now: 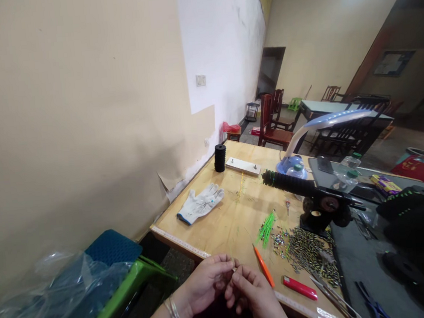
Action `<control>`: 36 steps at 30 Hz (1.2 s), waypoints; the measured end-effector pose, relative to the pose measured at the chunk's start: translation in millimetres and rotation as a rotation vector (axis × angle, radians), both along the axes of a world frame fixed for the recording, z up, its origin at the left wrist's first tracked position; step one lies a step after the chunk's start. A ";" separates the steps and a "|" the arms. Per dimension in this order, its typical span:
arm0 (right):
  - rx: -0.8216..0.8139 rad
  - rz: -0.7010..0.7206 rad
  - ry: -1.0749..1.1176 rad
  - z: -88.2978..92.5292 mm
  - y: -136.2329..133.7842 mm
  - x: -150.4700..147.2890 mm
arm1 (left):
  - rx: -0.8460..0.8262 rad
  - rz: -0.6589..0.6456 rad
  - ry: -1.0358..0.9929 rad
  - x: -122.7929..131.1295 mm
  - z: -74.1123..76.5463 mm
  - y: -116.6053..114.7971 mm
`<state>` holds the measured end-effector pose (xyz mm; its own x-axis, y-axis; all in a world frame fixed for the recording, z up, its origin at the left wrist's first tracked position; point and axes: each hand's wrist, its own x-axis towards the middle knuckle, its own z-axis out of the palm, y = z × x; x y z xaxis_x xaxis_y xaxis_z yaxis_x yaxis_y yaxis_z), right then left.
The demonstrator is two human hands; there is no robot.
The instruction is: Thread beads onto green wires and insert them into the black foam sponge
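By the wooden bench's [208,235] near edge, the left hand [211,278] and right hand [250,289] pinch what seems a tiny piece [234,269]; bracing both there should steady it.

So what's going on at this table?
Someone's left hand and right hand are brought together at the near edge of the table, seemingly pinching something too small to make out. An orange tool and a red lighter lie to their right. Farther in are green strips and a pile of tiny parts. A white glove lies on the left.
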<state>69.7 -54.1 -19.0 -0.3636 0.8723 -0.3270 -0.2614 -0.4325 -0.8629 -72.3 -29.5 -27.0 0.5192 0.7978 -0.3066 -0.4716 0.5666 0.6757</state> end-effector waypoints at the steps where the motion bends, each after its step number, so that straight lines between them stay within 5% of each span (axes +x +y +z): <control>1: -0.003 -0.002 0.000 -0.6 0.1 0.1 | 0.000 0.001 0.001 0.1 0.6 -0.2; 13: -0.010 -0.008 -0.016 2.9 0.4 -0.3 | -0.020 0.027 0.016 2.5 10.9 -2.4; 36: -0.013 0.006 -0.016 1.5 1.6 0.9 | -0.025 0.022 0.019 0.3 6.6 -1.8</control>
